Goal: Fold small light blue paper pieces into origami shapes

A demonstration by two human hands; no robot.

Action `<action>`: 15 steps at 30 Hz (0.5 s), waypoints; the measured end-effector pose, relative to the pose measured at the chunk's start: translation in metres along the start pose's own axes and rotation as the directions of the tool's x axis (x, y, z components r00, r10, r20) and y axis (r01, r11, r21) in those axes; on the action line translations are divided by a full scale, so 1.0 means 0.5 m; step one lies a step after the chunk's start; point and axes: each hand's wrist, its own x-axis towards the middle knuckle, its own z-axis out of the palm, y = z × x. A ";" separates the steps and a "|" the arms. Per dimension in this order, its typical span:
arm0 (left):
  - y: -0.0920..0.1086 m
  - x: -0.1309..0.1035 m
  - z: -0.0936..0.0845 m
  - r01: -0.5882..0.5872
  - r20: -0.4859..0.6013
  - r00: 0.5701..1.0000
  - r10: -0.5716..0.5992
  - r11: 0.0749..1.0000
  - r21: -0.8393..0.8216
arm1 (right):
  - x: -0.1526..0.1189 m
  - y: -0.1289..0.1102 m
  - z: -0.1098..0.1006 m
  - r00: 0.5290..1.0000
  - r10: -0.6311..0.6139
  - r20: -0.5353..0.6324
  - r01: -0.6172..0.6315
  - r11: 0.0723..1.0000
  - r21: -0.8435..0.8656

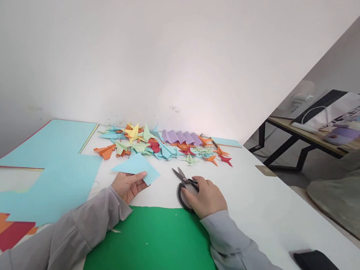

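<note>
Between the thumb and fingers of my left hand (129,186) is a light-blue piece of paper (138,165), held above the white table (247,206). My right hand (207,196) grips a pair of black-handled scissors (183,178), with the blades slightly apart and pointing away from me, to the right of the paper. Blades and paper do not touch. Just beyond both hands lies a heap of folded paper shapes (134,133) in several colours. A green mat (145,256) lies below, partly under my forearms.
Large light-blue sheets (50,140) lie at the back left, with orange and red paper pieces (13,234) nearer. Purple folded shapes (182,137) stand along the wall. A black flat object (315,262) rests at the front right. Beyond the table's right edge stands another table with a bag (344,109).
</note>
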 end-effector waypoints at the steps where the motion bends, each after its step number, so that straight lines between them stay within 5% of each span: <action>1: -0.001 0.001 -0.001 -0.004 0.008 1.000 0.004 1.000 0.001 | 0.000 -0.001 0.001 1.000 -0.003 -0.030 0.005 0.997 0.078; 3: -0.002 0.002 -0.002 -0.011 0.017 1.000 0.011 1.000 -0.001 | -0.002 -0.006 0.004 0.994 0.027 -0.107 0.007 0.954 0.301; 5: -0.003 0.002 -0.002 -0.019 0.024 1.000 0.019 1.000 -0.009 | -0.005 -0.016 0.004 0.988 0.092 -0.121 -0.001 0.803 0.597; 8: -0.004 0.001 -0.001 -0.029 0.039 0.999 0.030 0.999 -0.019 | -0.013 -0.038 -0.006 0.979 0.140 0.151 -0.185 0.273 0.944; 11: -0.004 -0.001 0.001 -0.035 0.059 0.998 0.037 0.999 -0.031 | -0.026 -0.056 -0.022 0.871 -0.114 0.478 -0.491 -0.181 0.852; 15: -0.003 -0.003 0.002 -0.024 0.075 0.997 0.026 0.999 -0.026 | -0.043 -0.063 -0.033 0.715 -0.441 0.542 -0.685 -0.288 0.669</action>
